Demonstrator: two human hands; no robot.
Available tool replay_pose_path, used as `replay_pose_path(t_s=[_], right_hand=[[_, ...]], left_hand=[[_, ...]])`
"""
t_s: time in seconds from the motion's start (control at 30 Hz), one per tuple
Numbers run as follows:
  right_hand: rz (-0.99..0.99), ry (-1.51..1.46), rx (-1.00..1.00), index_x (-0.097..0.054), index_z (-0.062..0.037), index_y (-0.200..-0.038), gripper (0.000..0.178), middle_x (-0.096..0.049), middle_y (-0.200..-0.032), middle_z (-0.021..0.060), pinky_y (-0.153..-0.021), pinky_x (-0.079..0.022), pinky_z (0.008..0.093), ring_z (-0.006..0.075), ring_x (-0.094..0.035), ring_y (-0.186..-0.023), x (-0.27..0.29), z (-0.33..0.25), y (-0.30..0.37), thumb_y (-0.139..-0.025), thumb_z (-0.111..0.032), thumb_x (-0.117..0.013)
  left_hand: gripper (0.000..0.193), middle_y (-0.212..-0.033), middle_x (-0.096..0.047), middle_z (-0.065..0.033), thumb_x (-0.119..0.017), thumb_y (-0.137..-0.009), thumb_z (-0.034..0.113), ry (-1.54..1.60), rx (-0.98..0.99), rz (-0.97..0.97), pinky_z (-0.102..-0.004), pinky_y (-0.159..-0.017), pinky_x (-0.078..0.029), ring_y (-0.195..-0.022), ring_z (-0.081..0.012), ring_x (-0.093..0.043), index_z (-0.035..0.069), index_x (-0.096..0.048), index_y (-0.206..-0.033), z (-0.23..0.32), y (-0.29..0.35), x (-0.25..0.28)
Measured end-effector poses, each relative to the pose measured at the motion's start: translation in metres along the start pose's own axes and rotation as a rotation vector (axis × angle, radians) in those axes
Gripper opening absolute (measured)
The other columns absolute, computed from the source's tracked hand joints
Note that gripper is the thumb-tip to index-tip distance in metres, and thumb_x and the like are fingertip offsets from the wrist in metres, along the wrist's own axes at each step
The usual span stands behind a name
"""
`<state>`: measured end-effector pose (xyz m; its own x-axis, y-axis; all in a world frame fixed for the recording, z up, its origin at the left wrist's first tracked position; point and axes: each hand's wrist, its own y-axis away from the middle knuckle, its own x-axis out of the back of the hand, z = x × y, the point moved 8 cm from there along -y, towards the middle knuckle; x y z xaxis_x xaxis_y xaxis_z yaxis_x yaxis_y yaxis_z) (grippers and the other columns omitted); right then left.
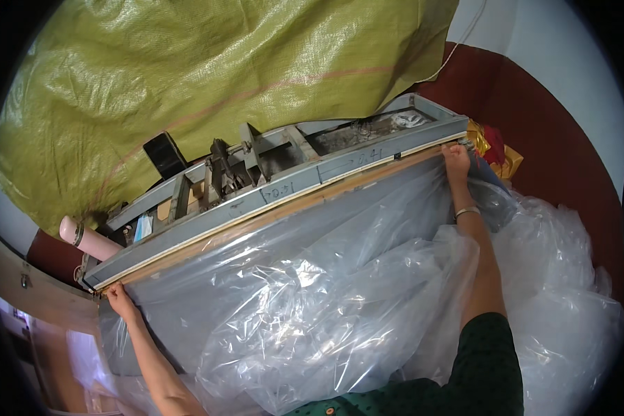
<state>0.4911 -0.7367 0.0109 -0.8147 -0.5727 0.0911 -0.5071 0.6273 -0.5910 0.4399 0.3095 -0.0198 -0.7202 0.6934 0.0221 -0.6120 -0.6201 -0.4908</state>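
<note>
Both the left hand (120,299) and right hand (456,159) are pinching the clear plastic sheet (312,277) taut along the grey machine bar (284,191), the edge seemingly aligned, sealing apparently pending.

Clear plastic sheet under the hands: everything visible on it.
The clear plastic sheet is thin, glossy and see-through, heavily crumpled below and drawn flatter toward its top edge. That edge lies along the long grey machine bar. The left hand pins one end, the right hand the other. Loose folds pile over the person's lap and right side.
</note>
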Motion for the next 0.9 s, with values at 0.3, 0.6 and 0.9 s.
replay_pose_path(t_s=[0.3,0.6,0.9], right_hand=[[-0.073,-0.163,-0.144,-0.048,-0.0053,-0.086,0.007,-0.051,-0.065,0.0006,-0.049,-0.041,0.0232,0.0084,-0.048,-0.053,-0.004,0.015,-0.008,-0.082,-0.008,-0.053],[-0.248,0.199,0.159,-0.049,-0.0026,-0.104,0.036,-0.060,-0.082,0.0081,-0.066,-0.047,0.0287,0.0180,-0.058,-0.074,0.002,-0.031,0.004,-0.078,-0.020,-0.066],[-0.068,0.282,-0.188,-0.056,-0.0001,-0.094,0.019,-0.057,-0.079,0.0097,-0.072,-0.043,0.0291,0.0192,-0.055,-0.074,0.230,-0.018,0.078,-0.082,-0.014,-0.060]], left_hand=[[0.010,-0.087,-0.054,-0.0053,-0.041,-0.086,0.006,0.014,0.105,0.282,-0.0244,-0.074,-0.045,-0.078,-0.0145,-0.052,0.003,-0.048,-0.091,0.024,0.014,0.035],[0.014,-0.085,-0.058,-0.0206,-0.050,-0.078,0.006,-0.983,-0.516,-0.375,-0.0425,-0.077,-0.041,-0.084,-0.0369,-0.054,-0.003,-0.057,-0.087,0.092,0.052,0.014],[0.014,-0.072,-0.050,-0.0197,-0.046,-0.090,0.015,-0.590,-0.262,-0.544,-0.0379,-0.062,-0.041,-0.065,-0.0357,-0.049,0.002,-0.043,-0.085,0.178,0.125,-0.051]])
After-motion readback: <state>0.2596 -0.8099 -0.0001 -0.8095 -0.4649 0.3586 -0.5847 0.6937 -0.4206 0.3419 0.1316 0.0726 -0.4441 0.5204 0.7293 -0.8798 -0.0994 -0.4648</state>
